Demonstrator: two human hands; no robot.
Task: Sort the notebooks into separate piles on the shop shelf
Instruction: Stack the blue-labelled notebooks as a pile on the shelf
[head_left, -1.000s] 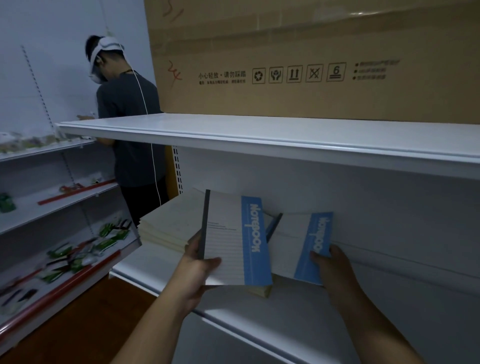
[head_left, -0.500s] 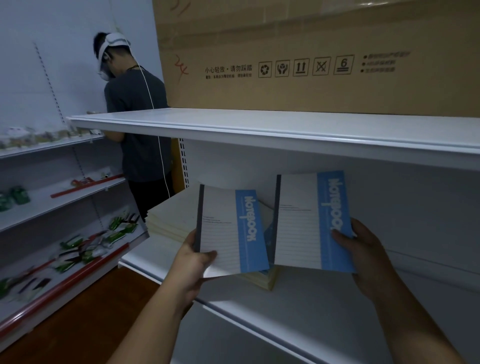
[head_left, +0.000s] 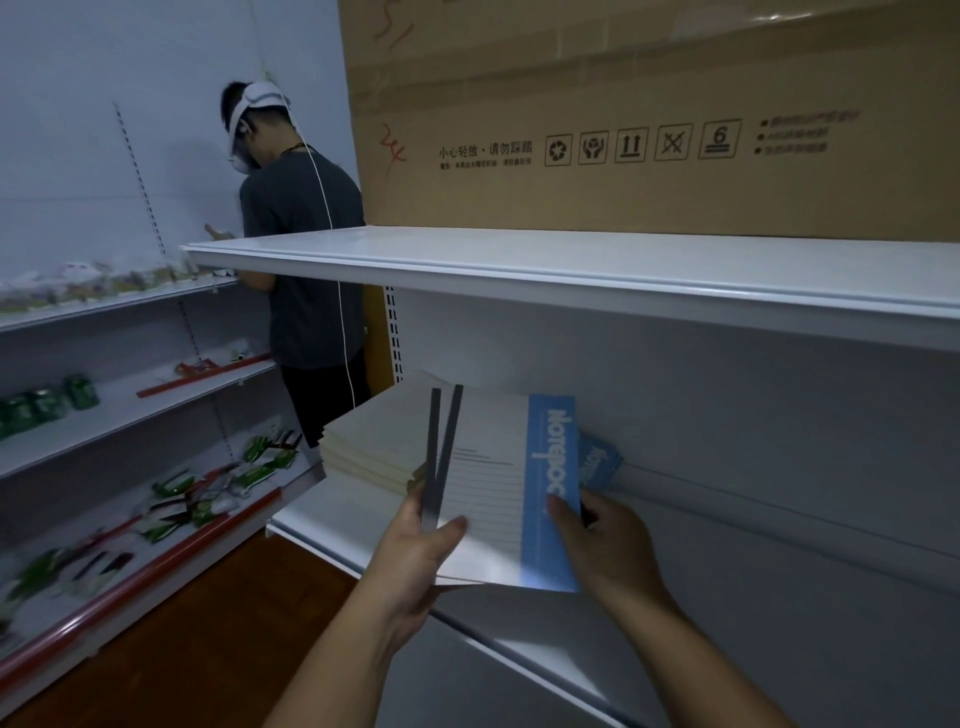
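Shelf: a white metal shop shelf (head_left: 545, 644) runs across the lower right, with a second white board (head_left: 571, 270) above it and a pale back panel between them.
Room: dim; a large brown cardboard carton (head_left: 649, 119) with printed symbols stands on the upper board. Wooden floor at lower left.
Left bay: more white shelves with green packets (head_left: 208, 483) and red price rails.
Other person: stands at the left bay in a dark shirt, back turned, wearing a head strap with a white cable.
Cream pile: a stack of cream notebooks (head_left: 374, 447) lies on the shelf, left of the hands.
Held notebooks (head_left: 498, 483): two, white with a blue band, dark spines fanned apart, raised over the shelf.
Left hand (head_left: 415, 551): clamped on the spine corner, thumb across the cover.
Right hand (head_left: 608, 551): fingers closed on the blue edge.
Blue pile: another blue-band notebook (head_left: 600, 462) lies just behind, partly hidden.
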